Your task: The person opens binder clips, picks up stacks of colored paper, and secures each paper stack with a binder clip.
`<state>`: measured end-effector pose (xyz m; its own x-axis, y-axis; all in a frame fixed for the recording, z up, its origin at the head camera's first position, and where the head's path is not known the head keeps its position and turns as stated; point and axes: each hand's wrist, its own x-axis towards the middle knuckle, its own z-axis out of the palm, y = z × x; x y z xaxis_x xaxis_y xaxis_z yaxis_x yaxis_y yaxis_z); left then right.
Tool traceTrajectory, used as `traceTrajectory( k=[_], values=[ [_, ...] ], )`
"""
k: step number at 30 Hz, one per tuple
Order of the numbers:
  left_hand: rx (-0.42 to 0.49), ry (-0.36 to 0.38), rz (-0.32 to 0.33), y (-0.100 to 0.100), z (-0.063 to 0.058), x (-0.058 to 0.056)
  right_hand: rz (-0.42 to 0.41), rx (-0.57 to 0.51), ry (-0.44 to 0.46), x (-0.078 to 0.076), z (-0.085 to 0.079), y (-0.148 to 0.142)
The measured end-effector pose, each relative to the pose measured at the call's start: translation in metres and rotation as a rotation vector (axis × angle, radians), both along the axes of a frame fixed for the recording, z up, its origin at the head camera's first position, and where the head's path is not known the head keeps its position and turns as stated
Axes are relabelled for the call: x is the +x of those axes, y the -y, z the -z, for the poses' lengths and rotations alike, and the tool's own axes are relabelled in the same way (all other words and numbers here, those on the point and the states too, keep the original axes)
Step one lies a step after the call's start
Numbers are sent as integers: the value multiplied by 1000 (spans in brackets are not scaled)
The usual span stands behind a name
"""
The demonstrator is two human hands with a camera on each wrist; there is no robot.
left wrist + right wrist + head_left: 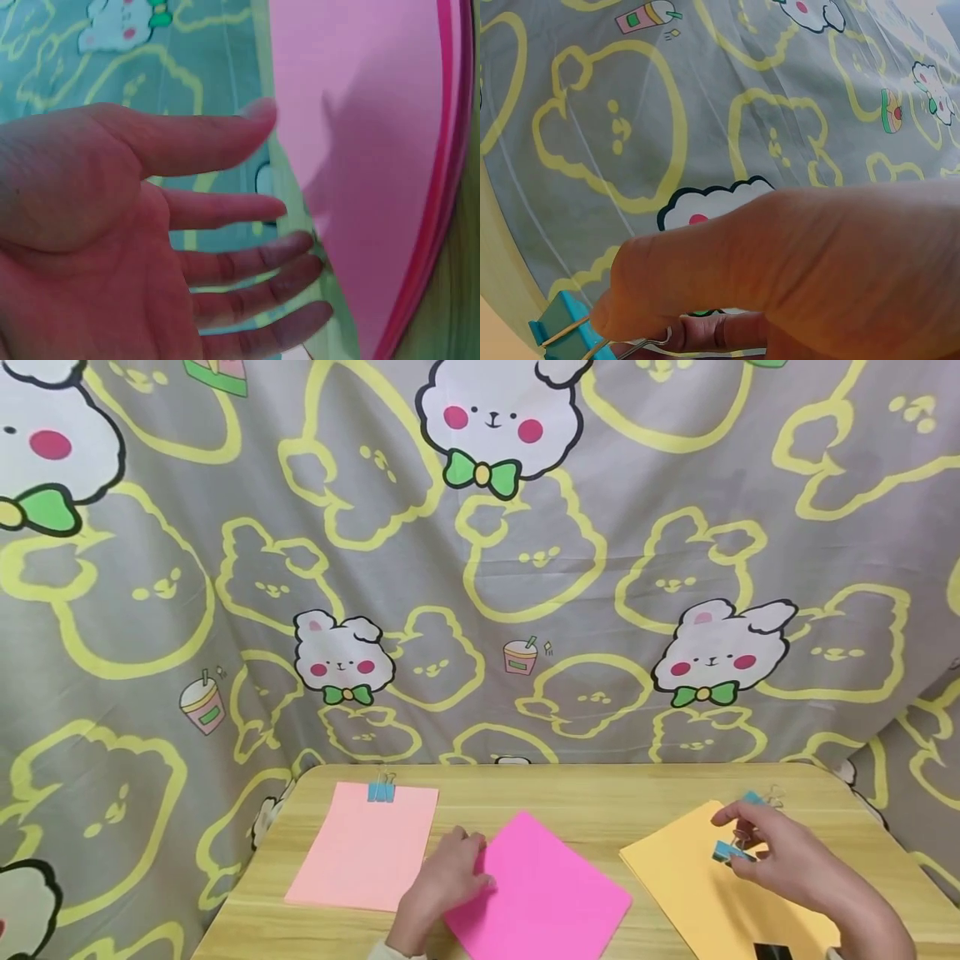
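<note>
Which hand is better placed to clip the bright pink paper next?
Probably the right hand: it pinches a blue binder clip, while the left hand, at the edge of the bright pink paper, holds no clip.

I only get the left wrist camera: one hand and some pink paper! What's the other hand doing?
Observer: The right hand pinches a blue clip over some orange-yellow paper.
Operator: Ooh! Are there more clips I can't see?
Observer: Yes, a second blue clip grips the far edge of the light pink paper, over on the left.
Operator: Any more hiding?
Observer: A third blue clip peeks out just beyond the right hand in the head view. The hand partly covers it, so I can't tell whether it grips the paper.
</note>
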<state>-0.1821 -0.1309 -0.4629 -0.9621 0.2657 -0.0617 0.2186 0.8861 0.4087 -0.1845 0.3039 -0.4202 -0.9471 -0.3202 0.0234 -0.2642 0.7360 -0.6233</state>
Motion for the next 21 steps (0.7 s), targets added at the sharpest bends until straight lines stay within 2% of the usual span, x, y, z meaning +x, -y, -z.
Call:
traceTrajectory(
  k=[4,7,12,21],
  values=[
    [-115,-34,-63,-16,2,5,9,-20,7,-1,1,2],
    [-163,-55,-122,-26,7,9,16,-41,19,0,4,2],
    [-175,-62,-172,-33,14,11,18,-48,26,0,7,5],
    [-129,-47,-198,-34,20,7,46,-15,24,-2,3,6]
  ],
)
